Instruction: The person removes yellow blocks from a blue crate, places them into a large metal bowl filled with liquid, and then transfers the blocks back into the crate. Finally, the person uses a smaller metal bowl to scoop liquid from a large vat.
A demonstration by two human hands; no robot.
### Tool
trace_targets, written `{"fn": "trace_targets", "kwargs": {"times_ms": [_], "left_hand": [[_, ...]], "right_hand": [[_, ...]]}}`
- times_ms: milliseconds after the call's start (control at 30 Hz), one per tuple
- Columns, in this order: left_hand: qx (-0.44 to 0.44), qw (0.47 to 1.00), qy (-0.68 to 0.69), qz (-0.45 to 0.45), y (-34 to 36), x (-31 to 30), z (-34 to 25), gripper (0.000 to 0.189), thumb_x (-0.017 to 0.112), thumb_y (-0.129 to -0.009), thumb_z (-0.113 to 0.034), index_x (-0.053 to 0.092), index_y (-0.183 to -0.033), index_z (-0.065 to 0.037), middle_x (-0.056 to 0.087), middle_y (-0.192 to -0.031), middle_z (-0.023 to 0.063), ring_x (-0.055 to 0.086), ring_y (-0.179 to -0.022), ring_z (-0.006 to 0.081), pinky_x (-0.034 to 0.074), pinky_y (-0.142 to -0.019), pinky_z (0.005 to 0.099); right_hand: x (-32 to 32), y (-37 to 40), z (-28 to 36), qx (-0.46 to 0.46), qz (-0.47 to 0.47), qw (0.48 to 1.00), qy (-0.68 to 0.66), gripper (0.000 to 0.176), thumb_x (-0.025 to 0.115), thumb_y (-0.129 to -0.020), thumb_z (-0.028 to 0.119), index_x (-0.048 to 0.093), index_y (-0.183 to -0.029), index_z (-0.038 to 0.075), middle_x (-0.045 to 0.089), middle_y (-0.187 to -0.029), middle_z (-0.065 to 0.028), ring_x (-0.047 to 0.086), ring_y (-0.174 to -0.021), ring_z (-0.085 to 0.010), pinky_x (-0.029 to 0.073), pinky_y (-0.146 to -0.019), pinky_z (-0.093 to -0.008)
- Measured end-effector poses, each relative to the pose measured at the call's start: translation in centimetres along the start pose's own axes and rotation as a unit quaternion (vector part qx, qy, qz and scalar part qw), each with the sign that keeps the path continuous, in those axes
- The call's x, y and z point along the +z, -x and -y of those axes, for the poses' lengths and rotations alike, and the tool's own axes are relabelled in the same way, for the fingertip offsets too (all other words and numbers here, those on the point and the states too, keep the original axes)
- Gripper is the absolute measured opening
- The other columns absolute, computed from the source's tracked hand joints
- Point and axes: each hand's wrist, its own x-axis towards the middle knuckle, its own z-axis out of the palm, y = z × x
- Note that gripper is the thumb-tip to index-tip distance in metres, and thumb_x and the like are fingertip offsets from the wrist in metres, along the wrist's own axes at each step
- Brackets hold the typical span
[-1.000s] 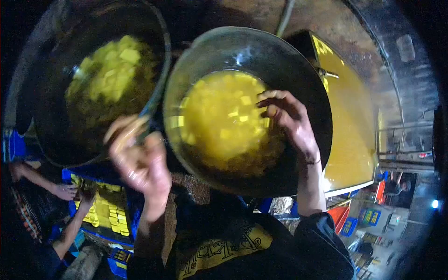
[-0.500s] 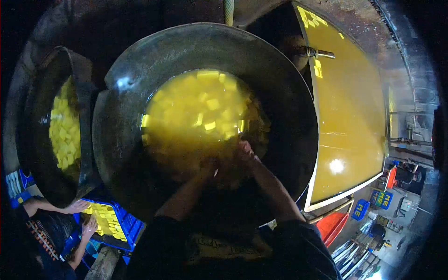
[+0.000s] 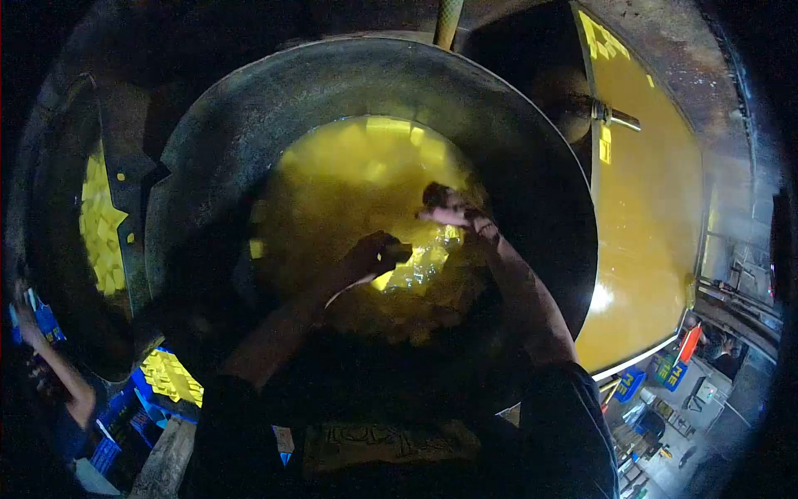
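A large dark metal wok (image 3: pixel 224 108) holds cloudy yellow liquid (image 3: pixel 332 191) with many yellow tofu-like blocks (image 3: pixel 386 150) in it. Just above the liquid, near the middle, my left hand (image 3: pixel 366 256) is closed around a small shaded tofu block (image 3: pixel 403 252). Farther to the right, my right hand (image 3: pixel 455 208) hangs over the liquid, its fingers blurred and in shadow. Whether it holds anything cannot be made out. Between and below the hands, bright wet blocks (image 3: pixel 416 270) glint at the surface.
At the left stands a second wok (image 3: pixel 125 200) of yellow blocks. Below it, a blue crate (image 3: pixel 150 399) carries more blocks, and a co-worker's arm (image 3: pixel 58 370) shows beside it. On the right is a wide vat of yellow liquid (image 3: pixel 644 249) with a metal pipe (image 3: pixel 619 118) over it.
Both hands have risen out of the liquid, the right one moving farther up and away. A block now shows in my left hand. The view has shifted, and the co-worker's hands have left the crate.
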Motion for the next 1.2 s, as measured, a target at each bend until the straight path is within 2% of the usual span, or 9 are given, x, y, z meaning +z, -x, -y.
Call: {"fn": "trace_targets", "kwargs": {"times_ms": [167,500,767,900,967,1033,1100,1133,1200], "left_hand": [[-0.367,0.915,0.109,0.124,-1.5,-1.3,-1.0,0.028,0.059,-0.079,-0.011,0.056,-0.106,-0.003,0.059,-0.097,0.0159,0.059,-0.089,0.0235,0.047,-0.075,0.0363],[-0.11,0.896,-0.431,0.021,-1.4,3.2,3.5,0.033,0.049,-0.077,-0.008,0.058,-0.109,-0.008,0.047,-0.126,0.0166,0.039,-0.12,0.0326,0.033,-0.085,0.0638],[-0.194,0.969,0.128,0.083,-2.5,-2.5,10.3,0.024,0.053,-0.083,-0.02,0.055,-0.103,-0.008,0.062,-0.09,0.0101,0.06,-0.077,0.0236,0.049,-0.065,0.0355],[-0.295,0.755,0.557,-0.183,-0.1,-2.8,12.2,0.036,0.053,-0.084,-0.034,0.049,-0.107,-0.007,0.058,-0.096,0.0096,0.059,-0.09,0.0246,0.051,-0.071,0.0395],[-0.252,0.747,0.576,-0.217,-0.6,-2.8,8.8,0.037,0.053,-0.085,-0.032,0.048,-0.109,-0.006,0.057,-0.099,0.0096,0.057,-0.093,0.0248,0.051,-0.074,0.0385],[-0.209,0.736,0.594,-0.25,-1.2,-2.2,7.2,0.038,0.053,-0.085,-0.031,0.047,-0.111,-0.005,0.056,-0.102,0.0096,0.056,-0.096,0.025,0.05,-0.077,0.0375],[-0.248,0.739,0.555,-0.29,-1.6,-1.0,7.9,0.045,0.054,-0.085,-0.032,0.044,-0.117,-0.003,0.054,-0.107,0.0103,0.054,-0.099,0.0253,0.047,-0.083,0.0353],[-0.247,0.739,0.556,-0.289,-2.1,-0.2,7.4,0.045,0.054,-0.085,-0.032,0.044,-0.117,-0.003,0.054,-0.107,0.0103,0.054,-0.099,0.0253,0.047,-0.083,0.0353],[-0.205,0.857,0.283,-0.38,-3.8,0.6,3.6,0.031,0.046,-0.088,-0.032,0.052,-0.107,-0.009,0.06,-0.09,0.0058,0.059,-0.081,0.0183,0.05,-0.069,0.0338]], "right_hand": [[-7.0,-3.7,2.4,0.04,0.062,0.994,-0.075,0.042,0.06,-0.073,0.048,0.063,-0.096,0.012,0.063,-0.097,-0.0118,0.057,-0.096,-0.0295,0.046,-0.082,-0.041],[-2.2,-5.1,6.5,0.023,-0.069,0.997,0.01,0.017,0.053,-0.063,0.011,0.059,-0.079,0.012,0.06,-0.08,-0.008,0.059,-0.08,-0.0297,0.046,-0.067,-0.0444],[-0.5,-5.0,1.9,0.09,-0.017,0.987,-0.133,0.027,0.066,-0.065,0.027,0.061,-0.081,0.006,0.06,-0.091,-0.0179,0.056,-0.089,-0.0367,0.046,-0.075,-0.0463],[-2.5,-1.9,1.6,-0.234,0.072,0.459,-0.854,0.048,0.057,-0.085,0.014,0.039,-0.124,-0.007,0.058,-0.107,-0.019,0.061,-0.088,-0.0261,0.041,-0.093,-0.0407],[-7.6,1.2,4.7,-0.014,0.054,0.742,-0.668,0.056,0.063,-0.081,0.013,0.037,-0.126,-0.007,0.059,-0.105,-0.0168,0.061,-0.088,-0.0247,0.046,-0.088,-0.0391],[-5.7,1.6,5.2,-0.115,0.04,0.605,-0.787,0.057,0.068,-0.078,0.017,0.041,-0.124,-0.001,0.057,-0.109,-0.0122,0.06,-0.093,-0.0239,0.05,-0.081,-0.0338],[-4.8,1.6,6.1,-0.112,-0.048,0.793,-0.597,0.052,0.07,-0.075,0.018,0.046,-0.119,0.002,0.055,-0.113,-0.01,0.059,-0.095,-0.0224,0.05,-0.082,-0.0345],[-5.3,2.9,8.0,-0.039,-0.003,0.527,-0.849,0.05,0.072,-0.072,0.017,0.048,-0.112,0.002,0.056,-0.11,-0.0093,0.058,-0.096,-0.0212,0.049,-0.082,-0.0312],[-5.0,2.2,10.1,-0.062,-0.13,0.836,-0.529,0.037,0.066,-0.074,0.006,0.049,-0.107,0.001,0.057,-0.104,-0.011,0.059,-0.079,-0.0198,0.049,-0.06,-0.0232]]}}
